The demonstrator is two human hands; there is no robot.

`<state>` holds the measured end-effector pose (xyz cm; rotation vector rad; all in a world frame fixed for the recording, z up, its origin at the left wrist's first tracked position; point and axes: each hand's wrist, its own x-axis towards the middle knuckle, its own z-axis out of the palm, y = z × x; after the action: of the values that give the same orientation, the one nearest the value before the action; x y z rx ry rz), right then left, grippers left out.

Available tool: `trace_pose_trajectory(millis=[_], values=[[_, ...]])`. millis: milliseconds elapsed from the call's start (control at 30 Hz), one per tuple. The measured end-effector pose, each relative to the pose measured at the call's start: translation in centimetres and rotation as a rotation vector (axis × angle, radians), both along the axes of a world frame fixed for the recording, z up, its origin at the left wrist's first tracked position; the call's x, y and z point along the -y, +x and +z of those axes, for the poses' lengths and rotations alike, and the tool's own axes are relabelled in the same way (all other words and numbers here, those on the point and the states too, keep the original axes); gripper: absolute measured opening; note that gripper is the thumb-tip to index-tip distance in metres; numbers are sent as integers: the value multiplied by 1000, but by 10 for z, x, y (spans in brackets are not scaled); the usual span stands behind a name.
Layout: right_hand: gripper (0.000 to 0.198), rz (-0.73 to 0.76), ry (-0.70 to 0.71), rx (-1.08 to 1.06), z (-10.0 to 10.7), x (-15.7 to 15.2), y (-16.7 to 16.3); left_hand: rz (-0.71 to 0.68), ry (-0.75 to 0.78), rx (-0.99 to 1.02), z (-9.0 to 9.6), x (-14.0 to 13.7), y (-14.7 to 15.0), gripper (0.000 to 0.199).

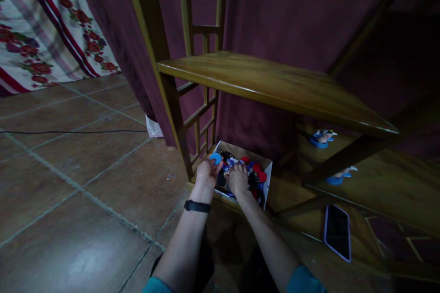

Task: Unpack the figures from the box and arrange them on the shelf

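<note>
Blue disc (215, 159) is in my left hand (205, 171), pinched between thumb and fingers at its edge. It's round, flat-faced, plain light blue, matte as far as the dim light shows, held tilted with the broad face turned up toward me. If anything is attached under it, my fingers hide it. Position: over the left end of the white box (268, 181), near the rim, above the contents

Right hand (238, 177) is palm down inside the same box, fingers reaching into the pile of small pieces (261, 176). Fingertips are buried, so can't tell whether they grip a piece or just rest on it. Pile is a mixed heap: red rounds mostly to the right, black bits, blue and white ones around the middle; too small and jumbled to read individual shapes

Box is open-topped, sitting on the low wooden shelf board, against the slatted side of the unit. Wider shelf (268, 80) overhangs behind it. Off to the right, two figures (323, 138) stand apart from each other, white and blue on round blue bases, similar in colour to my disc. Phone (337, 233) with a purple edge lies nearer me, dark screen up. Black band (197, 206) on my left wrist
</note>
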<state>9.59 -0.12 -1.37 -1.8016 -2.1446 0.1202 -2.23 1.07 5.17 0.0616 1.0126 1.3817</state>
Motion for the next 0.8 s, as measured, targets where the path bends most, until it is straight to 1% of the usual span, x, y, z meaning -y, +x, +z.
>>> trace_pose_trajectory(millis=[200, 333, 433, 500, 600, 700, 800], values=[[28, -20, -70, -49, 1, 3, 3, -24, -14, 21, 2, 2, 1, 18], [25, 69, -38, -86, 5, 5, 2, -30, -29, 20, 4, 2, 3, 18], [19, 97, -18, -198, 5, 7, 5, -26, -28, 20, 5, 2, 4, 19], [16, 61, -11, -323, 6, 6, 11, -34, -17, 21, 4, 3, 4, 19], [16, -36, -19, -598, 7, 5, 23, -45, -2, 15, 2, 2, 6, 20], [21, -138, -56, -943, 15, 9, 39, -56, -26, -3, 0, 0, 8, 23], [27, -188, -129, -1323, 27, 21, 52, -124, -37, -15, -2, 1, 12, 24]])
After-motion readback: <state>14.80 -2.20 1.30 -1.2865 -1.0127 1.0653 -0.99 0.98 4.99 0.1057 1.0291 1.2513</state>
